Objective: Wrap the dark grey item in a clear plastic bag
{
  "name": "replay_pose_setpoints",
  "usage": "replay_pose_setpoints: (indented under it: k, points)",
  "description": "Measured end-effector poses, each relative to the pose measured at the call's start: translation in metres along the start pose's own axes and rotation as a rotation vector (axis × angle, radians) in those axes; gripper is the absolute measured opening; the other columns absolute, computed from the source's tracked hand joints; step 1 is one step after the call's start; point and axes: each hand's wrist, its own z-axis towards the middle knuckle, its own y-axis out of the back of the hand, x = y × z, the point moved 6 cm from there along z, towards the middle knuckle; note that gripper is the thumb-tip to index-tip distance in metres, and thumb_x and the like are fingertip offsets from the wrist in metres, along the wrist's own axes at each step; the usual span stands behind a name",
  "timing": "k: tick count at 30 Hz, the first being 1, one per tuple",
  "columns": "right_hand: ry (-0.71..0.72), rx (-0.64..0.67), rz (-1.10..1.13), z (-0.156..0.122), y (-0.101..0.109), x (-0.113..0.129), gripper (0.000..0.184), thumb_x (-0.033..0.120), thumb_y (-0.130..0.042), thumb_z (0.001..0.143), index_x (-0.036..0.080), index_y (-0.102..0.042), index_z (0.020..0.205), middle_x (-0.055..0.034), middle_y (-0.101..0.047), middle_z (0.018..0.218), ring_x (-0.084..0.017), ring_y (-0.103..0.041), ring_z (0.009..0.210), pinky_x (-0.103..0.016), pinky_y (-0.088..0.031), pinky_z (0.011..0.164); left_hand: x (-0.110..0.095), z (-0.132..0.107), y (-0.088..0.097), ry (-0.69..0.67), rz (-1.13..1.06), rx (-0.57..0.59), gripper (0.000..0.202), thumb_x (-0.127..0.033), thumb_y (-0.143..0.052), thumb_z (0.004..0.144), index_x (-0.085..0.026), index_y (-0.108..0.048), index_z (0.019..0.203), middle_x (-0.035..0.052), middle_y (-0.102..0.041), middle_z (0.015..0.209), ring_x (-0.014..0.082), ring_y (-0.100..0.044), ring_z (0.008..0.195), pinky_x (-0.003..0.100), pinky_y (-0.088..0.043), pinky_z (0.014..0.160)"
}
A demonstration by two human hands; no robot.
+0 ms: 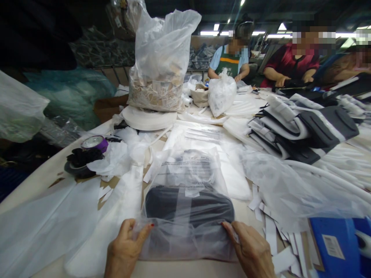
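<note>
In front of me on the table lies a clear printed plastic bag (188, 170) with a dark, rounded, bag-like item (162, 202) inside, a white strip around its middle. My left hand (126, 245) pinches the bag's near left edge between thumb and fingers. On the opposite side my right hand (249, 245) grips the near right edge the same way, thumb on top. Beyond the bag is a stack of flat printed plastic bags (199, 135).
A tall plastic sack (162, 58) stands on a white roll (150, 117) at the back. Dark folded goods (319, 123) are piled right. Tape (94, 143) lies left; paper strips (271, 231) and a blue box (333, 243) lie right. Co-workers (232, 61) stand across the table.
</note>
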Motion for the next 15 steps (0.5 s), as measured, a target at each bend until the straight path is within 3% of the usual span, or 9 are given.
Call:
replay_pose_setpoints:
  k: [5,9,15]
  points:
    - [-0.036,0.033,-0.023,0.004,-0.004,-0.003,0.043,0.040,-0.032,0.094,0.021,-0.047,0.059,0.0036,-0.045,0.045,-0.011,-0.046,0.040,-0.026,-0.028,0.049,-0.017,0.001,0.002,-0.235,0.076,0.014,0.031,-0.050,-0.045,0.078,-0.023,-0.060,0.079,-0.0026,-0.062,0.061,0.0087,-0.049,0.039,0.017,-0.034,0.039]
    - [-0.069,0.036,0.007,0.006,-0.003,-0.003,0.044,0.042,-0.030,0.094,0.021,-0.046,0.058,0.0043,-0.045,0.042,-0.011,-0.048,0.037,-0.025,-0.029,0.045,-0.025,0.001,0.002,-0.281,-0.027,-0.053,0.031,-0.047,-0.046,0.080,-0.020,-0.058,0.072,-0.0032,-0.059,0.058,0.0081,-0.052,0.046,0.016,-0.040,0.048]
    - [-0.279,0.119,0.246,-0.011,-0.025,-0.016,0.040,0.041,-0.030,0.094,0.021,-0.043,0.062,0.0068,-0.043,0.045,-0.008,-0.046,0.035,-0.020,-0.032,0.042,-0.024,0.008,-0.002,-0.100,-0.197,-0.019,0.035,-0.052,-0.048,0.074,-0.020,-0.056,0.060,-0.0074,-0.046,0.044,0.0074,-0.044,0.038,0.014,-0.037,0.040]
